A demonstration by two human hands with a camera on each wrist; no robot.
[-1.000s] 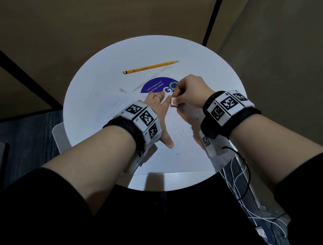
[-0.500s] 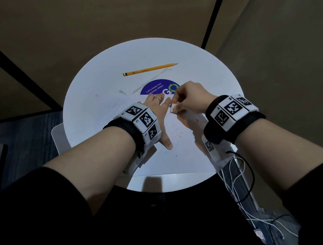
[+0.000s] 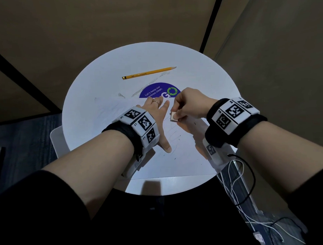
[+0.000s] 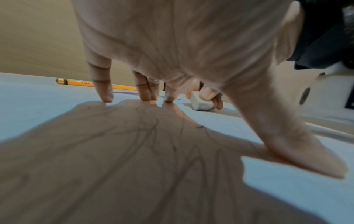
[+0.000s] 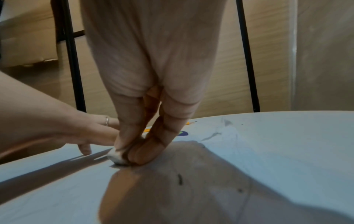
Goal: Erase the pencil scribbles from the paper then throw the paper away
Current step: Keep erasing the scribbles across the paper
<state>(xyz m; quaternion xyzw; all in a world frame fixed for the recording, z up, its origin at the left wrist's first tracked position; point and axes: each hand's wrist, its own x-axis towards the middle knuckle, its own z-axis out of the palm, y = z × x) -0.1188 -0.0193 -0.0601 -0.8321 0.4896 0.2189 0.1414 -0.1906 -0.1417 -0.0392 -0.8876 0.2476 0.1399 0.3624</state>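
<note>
We see a round, smooth white table [image 3: 95,94] bearing a flat white sheet of paper [image 3: 188,160] that covers its near half. Thin grey pencil scribbles [image 3: 172,135] run in looping lines across the sheet; in the left wrist view they appear [image 4: 153,136] under the palm's shadow. The left hand [image 3: 157,113] lies spread, fingers straight and splayed, fingertips [image 4: 107,98] and thumb pressing the paper flat; a thin ring sits on one finger. Just beside its index finger, the right hand [image 3: 188,105] pinches a small white block eraser [image 3: 173,117], rounded at its worn corners, thumb on one side and curled fingers on the other. The eraser's lower face touches the paper [image 5: 118,160]. Beyond the hands, on the bare tabletop, lies a slim yellow pencil [image 3: 149,73] with a sharpened tip, well apart from the sheet. Between pencil and hands we see a round blue sticker [image 3: 154,91] with white lettering and a green recycling mark, partly covered by the paper's far edge. Both wrists carry white bands printed with black square markers.
</note>
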